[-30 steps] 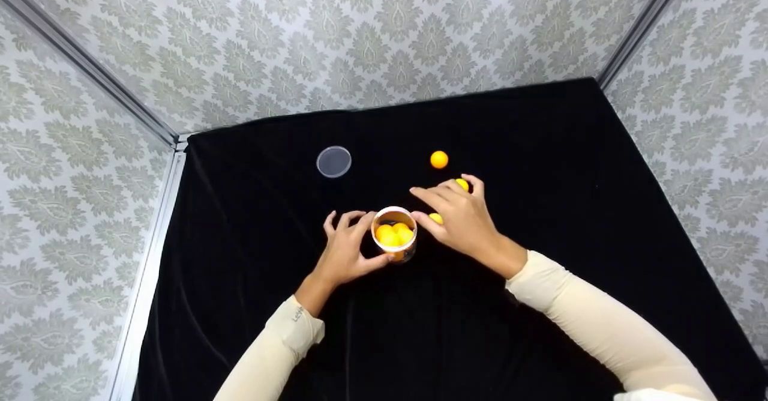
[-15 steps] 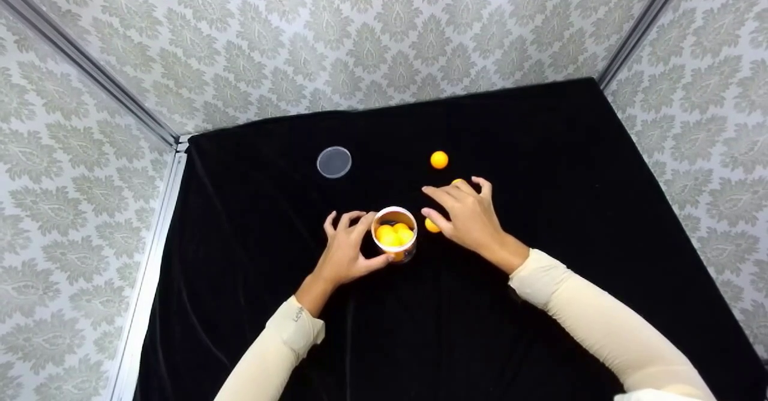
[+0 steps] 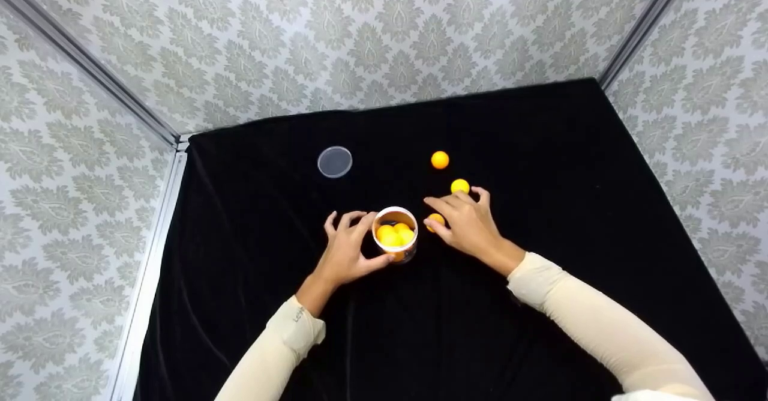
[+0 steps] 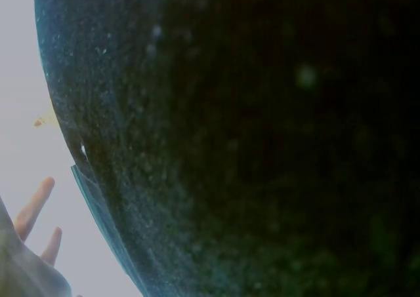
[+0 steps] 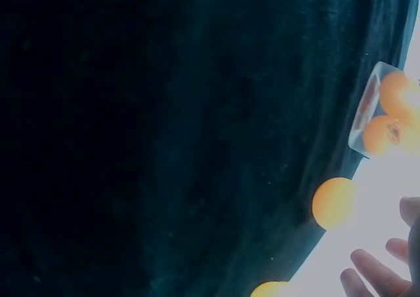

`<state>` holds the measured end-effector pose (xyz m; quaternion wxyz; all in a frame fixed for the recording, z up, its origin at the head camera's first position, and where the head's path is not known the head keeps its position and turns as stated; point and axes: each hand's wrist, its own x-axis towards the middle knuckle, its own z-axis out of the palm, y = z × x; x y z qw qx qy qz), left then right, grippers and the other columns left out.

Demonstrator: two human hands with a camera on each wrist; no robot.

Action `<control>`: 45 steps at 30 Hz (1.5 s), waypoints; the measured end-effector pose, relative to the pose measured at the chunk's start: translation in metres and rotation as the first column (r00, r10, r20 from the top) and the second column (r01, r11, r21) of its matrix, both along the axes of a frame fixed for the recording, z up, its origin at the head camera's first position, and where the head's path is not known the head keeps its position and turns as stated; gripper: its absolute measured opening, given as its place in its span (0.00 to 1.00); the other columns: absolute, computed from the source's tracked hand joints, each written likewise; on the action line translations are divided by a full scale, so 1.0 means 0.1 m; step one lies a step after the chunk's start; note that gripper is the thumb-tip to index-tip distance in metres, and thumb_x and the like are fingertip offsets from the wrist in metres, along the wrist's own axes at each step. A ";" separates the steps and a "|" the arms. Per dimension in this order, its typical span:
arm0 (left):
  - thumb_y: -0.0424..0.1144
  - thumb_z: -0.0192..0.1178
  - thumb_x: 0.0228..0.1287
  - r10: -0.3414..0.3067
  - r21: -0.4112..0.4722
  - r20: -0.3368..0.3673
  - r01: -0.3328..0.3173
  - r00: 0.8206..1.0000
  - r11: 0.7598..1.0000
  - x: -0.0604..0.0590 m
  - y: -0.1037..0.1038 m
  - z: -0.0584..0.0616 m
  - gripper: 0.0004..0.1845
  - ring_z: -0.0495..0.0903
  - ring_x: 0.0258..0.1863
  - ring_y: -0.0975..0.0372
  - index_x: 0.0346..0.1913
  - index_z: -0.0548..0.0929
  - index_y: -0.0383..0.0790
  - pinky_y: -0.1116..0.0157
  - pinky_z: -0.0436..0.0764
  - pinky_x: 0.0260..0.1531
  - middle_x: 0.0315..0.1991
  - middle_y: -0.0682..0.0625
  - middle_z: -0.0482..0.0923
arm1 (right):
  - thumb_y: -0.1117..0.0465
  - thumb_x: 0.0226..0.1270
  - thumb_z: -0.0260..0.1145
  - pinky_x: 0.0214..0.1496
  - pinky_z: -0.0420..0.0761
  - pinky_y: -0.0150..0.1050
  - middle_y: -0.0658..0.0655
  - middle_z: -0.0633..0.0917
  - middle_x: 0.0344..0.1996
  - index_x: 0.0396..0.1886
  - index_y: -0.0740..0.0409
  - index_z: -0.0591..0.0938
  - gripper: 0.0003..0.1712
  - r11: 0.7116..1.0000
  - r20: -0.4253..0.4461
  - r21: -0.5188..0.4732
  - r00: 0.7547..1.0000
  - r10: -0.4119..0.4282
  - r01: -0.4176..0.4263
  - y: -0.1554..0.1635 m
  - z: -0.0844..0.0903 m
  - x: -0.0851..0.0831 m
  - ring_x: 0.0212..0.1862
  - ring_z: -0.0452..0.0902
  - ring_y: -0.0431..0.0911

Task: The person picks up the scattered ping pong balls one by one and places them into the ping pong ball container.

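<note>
Where black cloth [image 3: 360, 353] covers the surface before me, pale leaf-patterned wallpaper [image 3: 396, 23] rises on the sides in view, with metal posts [image 3: 643, 27] at its corners. My left hand [image 3: 345, 254] is clamped by thumb and fingers on a tub [image 3: 409, 253] of balls [image 3: 389, 236], standing between my hands. My right hand [image 3: 471, 224] has thumb and fingers apart at the near ball [image 5: 333, 204], right of the tub. Beyond lie a yellow ball [image 3: 459, 185], an orange ball [image 3: 440, 159] and a clear lid [image 3: 335, 162]. The head view overlaps my thumb and the near ball; the right wrist view shows a gap there, plus the tub's see-through side. The left wrist view shows mainly dark cloth.
</note>
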<state>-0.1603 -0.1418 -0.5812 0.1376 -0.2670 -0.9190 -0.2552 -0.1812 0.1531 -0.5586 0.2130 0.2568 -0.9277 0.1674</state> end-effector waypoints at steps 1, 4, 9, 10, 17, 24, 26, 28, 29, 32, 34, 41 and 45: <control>0.74 0.67 0.49 0.001 0.000 0.002 -0.001 1.000 1.000 0.00 0.00 0.00 0.48 0.73 0.63 0.54 0.68 0.75 0.48 0.29 0.53 0.66 0.57 0.50 0.82 | 0.42 0.67 0.70 0.63 0.66 0.68 0.51 0.91 0.46 0.59 0.45 0.85 0.24 1.000 0.000 0.001 1.000 0.000 0.000 0.00 -0.02 0.00 0.48 0.84 0.48; 0.74 0.67 0.49 0.003 -0.001 0.006 -0.003 1.000 1.000 0.00 0.00 0.00 0.47 0.73 0.63 0.54 0.68 0.75 0.49 0.30 0.53 0.67 0.57 0.50 0.82 | 0.43 0.65 0.71 0.62 0.67 0.68 0.51 0.91 0.45 0.58 0.45 0.86 0.24 1.000 -0.005 -0.001 1.000 0.005 -0.005 0.01 -0.06 0.00 0.48 0.84 0.49; 0.73 0.67 0.49 0.002 0.000 0.000 -0.002 1.000 1.000 0.00 0.00 -0.01 0.47 0.73 0.63 0.54 0.68 0.75 0.49 0.30 0.53 0.67 0.57 0.51 0.82 | 0.43 0.63 0.73 0.60 0.69 0.70 0.52 0.91 0.44 0.56 0.45 0.87 0.24 1.000 -0.008 0.011 1.000 0.007 -0.007 0.01 -0.11 -0.01 0.47 0.84 0.50; 0.73 0.68 0.49 0.002 -0.001 -0.002 -0.002 1.000 1.000 0.00 0.00 -0.01 0.47 0.73 0.63 0.54 0.68 0.75 0.48 0.30 0.53 0.67 0.57 0.50 0.82 | 0.43 0.63 0.73 0.60 0.69 0.70 0.52 0.91 0.43 0.56 0.45 0.87 0.24 1.000 -0.006 0.015 1.000 0.007 -0.007 0.02 -0.12 -0.01 0.47 0.84 0.50; 0.73 0.68 0.49 0.002 -0.007 -0.009 -0.002 1.000 1.000 0.00 -0.01 -0.01 0.47 0.73 0.63 0.54 0.68 0.75 0.48 0.29 0.54 0.66 0.57 0.50 0.82 | 0.42 0.64 0.72 0.61 0.68 0.70 0.52 0.91 0.44 0.57 0.45 0.86 0.24 0.999 0.015 0.036 1.000 0.011 -0.011 0.02 -0.15 0.00 0.47 0.84 0.51; 0.74 0.67 0.49 0.005 -0.011 0.003 -0.004 1.000 1.000 -0.01 -0.01 -0.01 0.47 0.72 0.64 0.55 0.68 0.75 0.49 0.30 0.53 0.66 0.57 0.51 0.82 | 0.42 0.63 0.73 0.60 0.68 0.69 0.52 0.91 0.44 0.57 0.45 0.86 0.25 0.999 0.030 0.044 0.999 0.012 -0.014 0.02 -0.18 0.01 0.46 0.83 0.51; 0.74 0.67 0.49 0.003 -0.008 0.003 -0.003 1.000 1.000 -0.01 -0.01 -0.01 0.47 0.72 0.64 0.55 0.68 0.75 0.49 0.29 0.53 0.66 0.57 0.51 0.82 | 0.42 0.63 0.74 0.60 0.68 0.69 0.52 0.91 0.44 0.57 0.45 0.86 0.25 0.999 0.041 0.045 0.999 0.012 -0.014 0.03 -0.18 0.02 0.46 0.83 0.51; 0.74 0.67 0.49 0.002 -0.006 0.003 -0.002 1.000 1.000 -0.01 -0.01 -0.01 0.47 0.72 0.64 0.55 0.68 0.75 0.49 0.29 0.54 0.66 0.57 0.51 0.82 | 0.42 0.62 0.74 0.61 0.68 0.69 0.52 0.91 0.44 0.57 0.45 0.86 0.25 0.999 0.051 0.048 0.999 0.012 -0.015 0.03 -0.19 0.02 0.46 0.83 0.51; 0.74 0.67 0.49 0.002 -0.005 0.003 -0.002 1.000 1.000 -0.01 -0.01 -0.01 0.47 0.72 0.64 0.55 0.68 0.75 0.49 0.29 0.54 0.66 0.57 0.51 0.82 | 0.42 0.63 0.73 0.61 0.68 0.69 0.52 0.91 0.44 0.57 0.45 0.86 0.25 0.999 0.055 0.050 0.998 0.013 -0.016 0.03 -0.19 0.02 0.46 0.83 0.51; 0.74 0.67 0.49 0.002 -0.004 0.000 -0.002 1.000 1.000 0.00 -0.01 -0.01 0.47 0.73 0.64 0.55 0.68 0.75 0.49 0.29 0.54 0.66 0.57 0.51 0.82 | 0.42 0.63 0.74 0.60 0.68 0.69 0.52 0.91 0.43 0.57 0.46 0.86 0.25 0.998 0.048 0.055 0.999 0.018 -0.020 0.03 -0.20 0.03 0.45 0.83 0.51; 0.74 0.67 0.49 0.002 -0.004 -0.001 -0.002 1.000 1.000 0.00 -0.01 -0.01 0.47 0.73 0.64 0.55 0.68 0.75 0.48 0.30 0.53 0.66 0.57 0.51 0.82 | 0.42 0.62 0.74 0.59 0.69 0.69 0.52 0.91 0.43 0.57 0.46 0.86 0.25 0.998 0.032 0.056 0.999 0.022 -0.024 0.03 -0.22 0.03 0.44 0.83 0.51; 0.73 0.69 0.49 0.001 0.000 -0.006 -0.001 1.000 1.000 -0.01 -0.01 -0.01 0.47 0.73 0.63 0.54 0.68 0.76 0.47 0.30 0.53 0.66 0.57 0.51 0.83 | 0.43 0.62 0.74 0.59 0.68 0.69 0.52 0.91 0.42 0.57 0.47 0.86 0.25 0.998 0.026 0.060 0.999 0.027 -0.028 0.04 -0.24 0.02 0.44 0.82 0.51; 0.72 0.69 0.49 0.000 0.002 0.002 0.000 1.000 1.000 -0.01 -0.01 -0.01 0.48 0.73 0.63 0.54 0.68 0.75 0.47 0.30 0.53 0.66 0.57 0.50 0.83 | 0.42 0.63 0.73 0.59 0.68 0.69 0.52 0.91 0.42 0.57 0.46 0.86 0.25 0.997 0.040 0.073 0.999 0.025 -0.028 0.04 -0.24 0.02 0.44 0.82 0.51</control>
